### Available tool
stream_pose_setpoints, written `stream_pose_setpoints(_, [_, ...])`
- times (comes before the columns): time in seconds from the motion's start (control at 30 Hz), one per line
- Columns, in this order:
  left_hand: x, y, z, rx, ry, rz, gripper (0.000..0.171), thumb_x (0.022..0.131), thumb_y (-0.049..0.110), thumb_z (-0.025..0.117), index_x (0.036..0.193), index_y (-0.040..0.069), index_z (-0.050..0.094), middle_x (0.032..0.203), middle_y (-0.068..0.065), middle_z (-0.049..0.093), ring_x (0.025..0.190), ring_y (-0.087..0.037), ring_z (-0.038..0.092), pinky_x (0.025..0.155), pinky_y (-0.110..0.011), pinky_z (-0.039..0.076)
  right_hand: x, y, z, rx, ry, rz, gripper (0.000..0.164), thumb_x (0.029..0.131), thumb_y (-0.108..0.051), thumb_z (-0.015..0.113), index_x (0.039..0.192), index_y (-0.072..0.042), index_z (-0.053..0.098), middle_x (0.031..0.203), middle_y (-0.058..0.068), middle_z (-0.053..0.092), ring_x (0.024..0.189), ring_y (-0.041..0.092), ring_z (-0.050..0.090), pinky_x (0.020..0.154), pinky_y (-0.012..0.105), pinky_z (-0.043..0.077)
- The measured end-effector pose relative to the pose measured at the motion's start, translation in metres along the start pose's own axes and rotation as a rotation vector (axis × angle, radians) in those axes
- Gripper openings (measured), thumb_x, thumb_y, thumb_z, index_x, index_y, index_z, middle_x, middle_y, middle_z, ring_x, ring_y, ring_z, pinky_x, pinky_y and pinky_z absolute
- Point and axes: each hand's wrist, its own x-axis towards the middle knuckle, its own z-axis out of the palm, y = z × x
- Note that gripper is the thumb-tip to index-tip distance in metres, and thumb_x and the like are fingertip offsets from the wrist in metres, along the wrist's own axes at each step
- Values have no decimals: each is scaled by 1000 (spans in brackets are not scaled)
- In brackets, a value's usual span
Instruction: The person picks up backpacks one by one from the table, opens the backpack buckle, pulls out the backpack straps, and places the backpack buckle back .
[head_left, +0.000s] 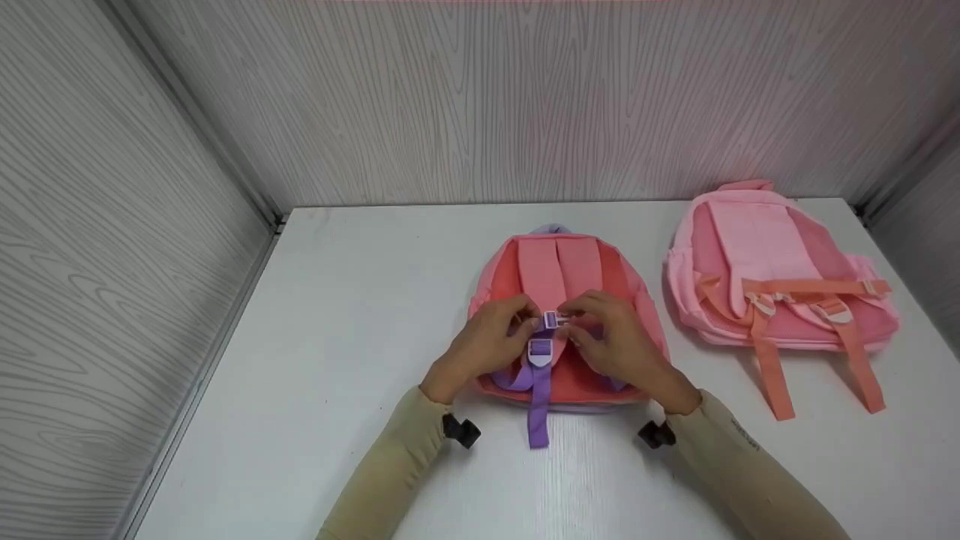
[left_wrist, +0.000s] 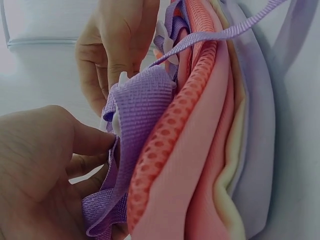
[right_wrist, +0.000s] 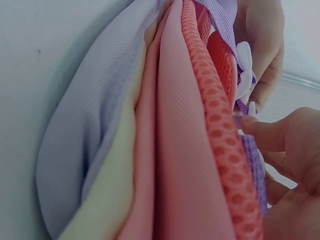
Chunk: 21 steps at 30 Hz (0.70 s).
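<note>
A pink and coral backpack (head_left: 491, 281) lies on the table with its shoulder straps facing up. Across them is a white plastic buckle (head_left: 551, 320) on purple webbing. My left hand (head_left: 487, 337) pinches the purple strap (left_wrist: 107, 175) at the buckle's left side, thumb against the webbing. From the right, my right hand (head_left: 619, 341) pinches the buckle's other end between thumb and fingers; its fingertips partly hide that end. Just below sits a white strap adjuster (head_left: 540, 352), with a purple strap tail (head_left: 538, 420) hanging past the bag's bottom edge.
A second, light pink backpack (head_left: 765, 240) with orange straps (head_left: 772, 375) lies to the right on the white table (head_left: 360, 300). Wood-grain panels (head_left: 480, 105) enclose the table at the back and sides.
</note>
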Motion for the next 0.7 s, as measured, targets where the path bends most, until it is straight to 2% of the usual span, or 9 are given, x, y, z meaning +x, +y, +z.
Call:
stream_pose_setpoints(0.33, [1, 0, 3, -13, 12, 9, 12, 109, 17, 61, 115, 11, 69, 106, -2, 68, 94, -16, 61, 87, -31, 53, -1, 2, 2, 19, -3, 18, 21, 91, -6, 84, 112, -4, 78, 106, 7, 76, 101, 25, 72, 90, 49, 62])
stream_pose_setpoints(0.7, [2, 0, 6, -70, 21, 17, 10, 109, 15, 61, 113, 10, 68, 104, -1, 67, 94, -14, 60, 87, -30, 53, -2, 1, 1, 18, -23, 44, 22, 93, -3, 81, 115, -6, 79, 108, 6, 76, 103, 23, 72, 92, 47, 62])
